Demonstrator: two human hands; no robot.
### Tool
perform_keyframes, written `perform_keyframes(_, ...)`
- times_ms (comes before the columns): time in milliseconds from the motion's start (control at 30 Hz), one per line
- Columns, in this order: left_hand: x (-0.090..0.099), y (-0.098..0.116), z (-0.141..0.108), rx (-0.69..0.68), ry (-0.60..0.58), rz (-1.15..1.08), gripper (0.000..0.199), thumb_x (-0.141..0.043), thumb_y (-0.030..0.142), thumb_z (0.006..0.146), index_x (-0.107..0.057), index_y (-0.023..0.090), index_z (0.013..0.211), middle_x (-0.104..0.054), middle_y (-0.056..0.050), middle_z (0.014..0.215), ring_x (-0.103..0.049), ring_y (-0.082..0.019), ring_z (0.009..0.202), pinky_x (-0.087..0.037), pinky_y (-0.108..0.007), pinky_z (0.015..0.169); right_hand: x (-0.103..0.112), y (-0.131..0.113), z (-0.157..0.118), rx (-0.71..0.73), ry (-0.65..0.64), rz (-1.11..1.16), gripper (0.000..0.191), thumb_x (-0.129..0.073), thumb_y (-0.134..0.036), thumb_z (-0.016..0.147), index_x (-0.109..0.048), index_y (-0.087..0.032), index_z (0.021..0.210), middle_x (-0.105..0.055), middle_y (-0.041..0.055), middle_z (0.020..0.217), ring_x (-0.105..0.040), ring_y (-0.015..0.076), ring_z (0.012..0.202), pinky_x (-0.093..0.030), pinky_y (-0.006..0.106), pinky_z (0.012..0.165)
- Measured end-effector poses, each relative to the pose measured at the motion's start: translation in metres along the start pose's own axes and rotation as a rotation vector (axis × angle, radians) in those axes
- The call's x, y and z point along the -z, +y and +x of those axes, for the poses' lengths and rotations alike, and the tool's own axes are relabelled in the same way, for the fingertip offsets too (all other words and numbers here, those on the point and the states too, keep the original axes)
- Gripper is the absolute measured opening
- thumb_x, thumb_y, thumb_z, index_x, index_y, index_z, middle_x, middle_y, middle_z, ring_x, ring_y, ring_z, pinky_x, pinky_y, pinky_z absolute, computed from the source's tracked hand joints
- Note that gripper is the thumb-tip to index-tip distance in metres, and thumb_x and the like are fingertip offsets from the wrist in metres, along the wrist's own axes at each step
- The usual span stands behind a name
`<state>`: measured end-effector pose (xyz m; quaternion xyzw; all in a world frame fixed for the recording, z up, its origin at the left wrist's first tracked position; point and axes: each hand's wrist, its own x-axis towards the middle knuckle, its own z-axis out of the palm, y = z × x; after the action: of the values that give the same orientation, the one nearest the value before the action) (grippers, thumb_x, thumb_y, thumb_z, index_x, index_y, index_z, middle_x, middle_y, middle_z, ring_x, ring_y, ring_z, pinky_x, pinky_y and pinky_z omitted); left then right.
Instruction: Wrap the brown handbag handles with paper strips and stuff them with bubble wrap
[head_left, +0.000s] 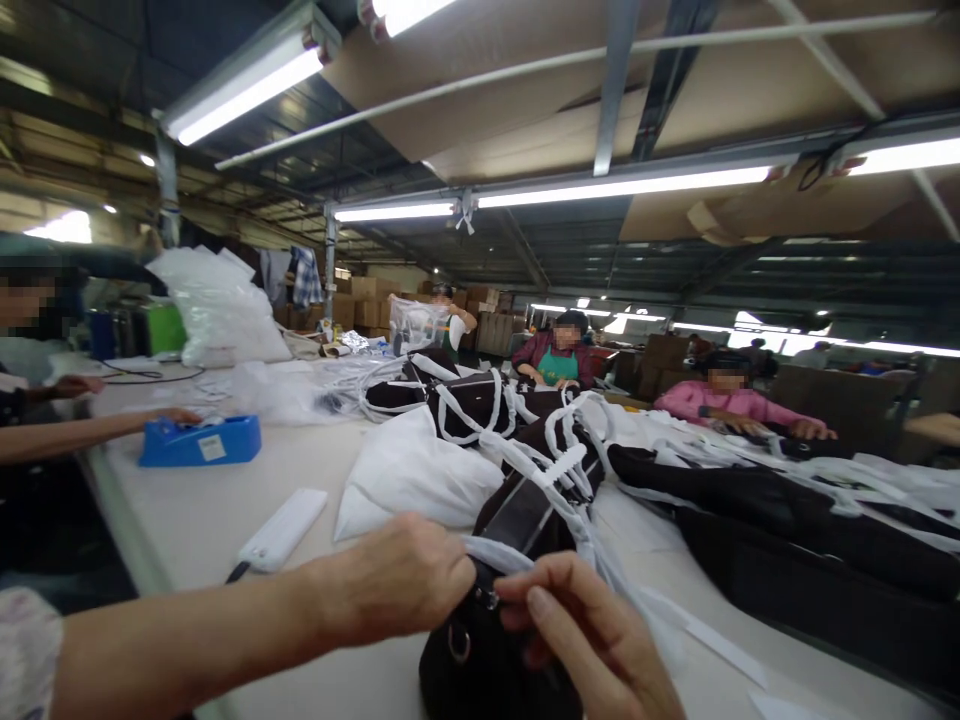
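A black fabric bag (487, 680) with white-wrapped straps lies on the table right in front of me. My left hand (409, 575) is closed in a fist at the bag's upper left edge; what its fingers grip is hidden behind the knuckles. On the other side, my right hand (592, 640) has its thumb and fingertips bent together at a small shiny metal fitting (487, 598) on the bag. Below the left fist a metal ring (459, 642) shows on the black fabric. A white-wrapped strap (499, 552) passes just above both hands.
More black bags (750, 490) with white-wrapped straps cover the right side of the table. A white pouch (420, 470), a white power strip (283, 528) and a blue tape dispenser (201, 442) lie to the left. A co-worker's hand touches the dispenser. Other people work across the table.
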<state>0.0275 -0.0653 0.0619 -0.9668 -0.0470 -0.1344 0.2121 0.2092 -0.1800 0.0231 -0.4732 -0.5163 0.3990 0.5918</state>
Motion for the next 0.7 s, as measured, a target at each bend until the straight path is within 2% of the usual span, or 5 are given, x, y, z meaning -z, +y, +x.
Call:
perform_keyframes(100, -0.007, 0.007, -0.006, -0.133, 0.238, 0.192, 0.028, -0.039, 0.008, 0.095, -0.056, 0.016, 0.074, -0.056, -0.001, 0.065, -0.046, -0.018, 0.052, -0.028, -0.034, 0.046, 0.002, -0.026, 0.036, 0.190, -0.096, -0.291, 0.023, -0.053, -0.037, 0.094, -0.069, -0.019, 0.093, -0.072, 0.0060, 0.096, -0.066, 0.0194, 0.093, -0.052, 0.027, 0.079)
perform_keyframes(233, -0.012, 0.013, -0.013, -0.129, 0.379, 0.233, 0.041, -0.024, 0.006, 0.098, -0.057, 0.014, 0.075, -0.052, -0.002, 0.063, -0.044, -0.018, 0.050, -0.028, -0.035, 0.047, -0.012, -0.034, 0.084, 0.054, -0.488, -0.481, 0.030, -0.042, -0.021, 0.091, -0.072, -0.016, 0.096, -0.072, 0.0066, 0.091, -0.066, 0.0186, 0.083, -0.050, 0.026, 0.070)
perform_keyframes(367, -0.015, 0.011, -0.016, -0.136, 0.432, 0.166, 0.041, -0.024, 0.006, 0.099, -0.060, 0.012, 0.080, -0.056, -0.003, 0.064, -0.046, -0.018, 0.052, -0.033, -0.034, 0.049, -0.029, -0.036, 0.118, -0.050, -0.898, -0.745, 0.045, -0.041, -0.006, 0.082, -0.068, -0.010, 0.118, -0.070, 0.0104, 0.117, -0.065, 0.0182, 0.099, -0.048, 0.026, 0.088)
perform_keyframes(433, -0.016, 0.009, -0.016, -0.164, 0.437, 0.137, 0.040, -0.025, 0.007, 0.099, -0.062, 0.011, 0.083, -0.057, -0.003, 0.065, -0.048, -0.018, 0.053, -0.035, -0.034, 0.049, -0.035, -0.037, 0.131, -0.105, -1.048, -0.774, 0.050, -0.045, -0.001, 0.073, -0.068, -0.009, 0.117, -0.072, 0.0087, 0.113, -0.063, 0.0187, 0.103, -0.047, 0.025, 0.089)
perform_keyframes(700, -0.016, 0.006, -0.015, -0.184, 0.424, 0.156, 0.037, -0.027, 0.004, 0.098, -0.063, 0.010, 0.089, -0.060, -0.003, 0.063, -0.051, -0.017, 0.051, -0.035, -0.032, 0.045, -0.024, -0.032, 0.143, -0.176, -1.078, -0.604, 0.026, -0.055, 0.000, 0.067, -0.069, -0.014, 0.084, -0.062, -0.0068, 0.071, -0.057, 0.0100, 0.073, -0.045, 0.018, 0.072)
